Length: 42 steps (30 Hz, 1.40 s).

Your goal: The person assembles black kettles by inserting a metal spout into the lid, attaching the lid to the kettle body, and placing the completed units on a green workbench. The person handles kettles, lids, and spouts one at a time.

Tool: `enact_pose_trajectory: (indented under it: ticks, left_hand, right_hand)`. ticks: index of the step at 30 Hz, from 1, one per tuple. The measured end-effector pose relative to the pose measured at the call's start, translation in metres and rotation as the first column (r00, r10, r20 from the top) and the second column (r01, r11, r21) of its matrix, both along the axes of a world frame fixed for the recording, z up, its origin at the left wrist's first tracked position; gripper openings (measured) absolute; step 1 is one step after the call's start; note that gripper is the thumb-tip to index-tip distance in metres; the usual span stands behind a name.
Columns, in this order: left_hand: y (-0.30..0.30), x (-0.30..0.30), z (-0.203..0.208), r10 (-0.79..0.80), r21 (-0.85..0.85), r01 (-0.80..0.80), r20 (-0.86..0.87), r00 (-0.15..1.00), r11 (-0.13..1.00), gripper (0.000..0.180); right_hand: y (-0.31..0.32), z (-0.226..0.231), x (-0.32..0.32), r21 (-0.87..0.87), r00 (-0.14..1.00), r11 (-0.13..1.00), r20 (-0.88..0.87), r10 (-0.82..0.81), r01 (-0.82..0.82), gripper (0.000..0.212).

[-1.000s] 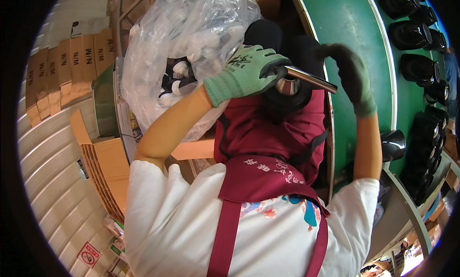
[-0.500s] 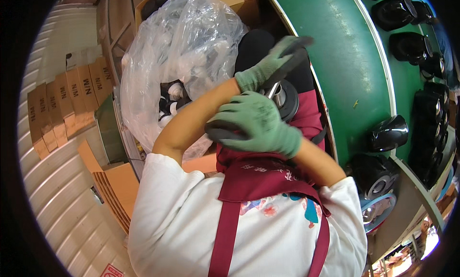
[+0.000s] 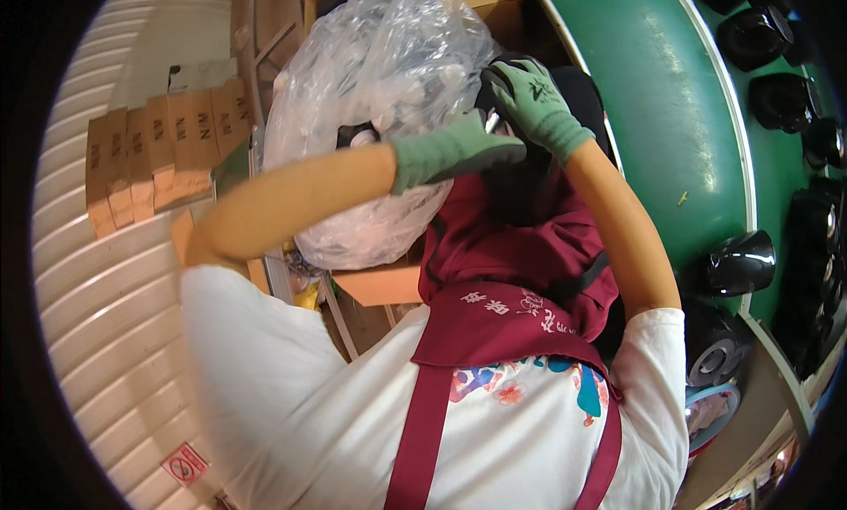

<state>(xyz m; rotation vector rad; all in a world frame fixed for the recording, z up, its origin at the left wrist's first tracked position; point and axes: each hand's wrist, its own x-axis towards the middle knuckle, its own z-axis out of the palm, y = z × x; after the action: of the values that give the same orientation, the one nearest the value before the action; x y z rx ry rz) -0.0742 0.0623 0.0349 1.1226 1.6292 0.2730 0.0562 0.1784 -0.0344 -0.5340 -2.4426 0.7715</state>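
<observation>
1. So, far left, a row of brown boxes (image 3: 168, 153) is leaning against the pale wall, and a red-and-white sign (image 3: 183, 464) is hanging well below them.
2. Next up, a big clear bag (image 3: 388, 51) is bulging open, with some black-and-white pieces (image 3: 357, 136) showing through the gap.
3. Left hand (image 3: 459, 148), in a green glove with dark fingers, is reaching across in front of the bag. It's blurring a bit, so I can't tell how tight the grip is or what it's holding.
4. A shiny metal piece (image 3: 492, 120) is peeking out between the two hands, above the person's lap, with most of it hiding.
5. Right hand (image 3: 534, 100), same kind of glove, is curling over just beside it, fingers bending. Can't tell whether it's gripping anything.
6. Over right, a green table (image 3: 644, 86) is running alongside, with a glossy black shell (image 3: 741, 263) sitting near its lower end and more shells (image 3: 754, 38) lining the far side.
</observation>
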Motion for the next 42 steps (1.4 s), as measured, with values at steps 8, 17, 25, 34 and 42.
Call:
enact_pose_trajectory:
  ticks: [8,17,25,34,42]
  left_hand:
    - [0.030,0.003,-0.003,-0.163,-0.010,0.168,-0.304,0.939,0.986,0.031]
    - [0.024,-0.045,-0.022,-0.429,0.471,0.653,-0.501,0.751,0.594,0.035]
    - [0.042,-0.024,0.004,-0.472,0.343,0.667,-0.500,0.726,0.661,0.055]
    - [0.032,-0.033,-0.013,-0.449,0.493,0.675,-0.507,0.735,0.549,0.046]
    - [0.097,-0.036,-0.060,-0.535,0.677,0.727,-0.573,0.621,0.118,0.044]
  right_hand:
    - [0.012,-0.036,-0.007,0.259,0.968,0.964,0.252,0.001,-0.068,0.032]
    - [-0.045,0.062,0.051,0.164,0.886,0.936,0.304,-0.349,0.313,0.027]
    - [0.073,0.018,0.090,-0.920,0.826,-0.083,-0.299,-0.478,-0.382,0.047]
    - [0.040,0.018,0.070,-0.724,0.720,-0.215,-0.685,0.112,-0.656,0.041]
    - [-0.017,0.071,0.091,-0.834,0.931,0.415,-0.343,0.125,-0.363,0.035]
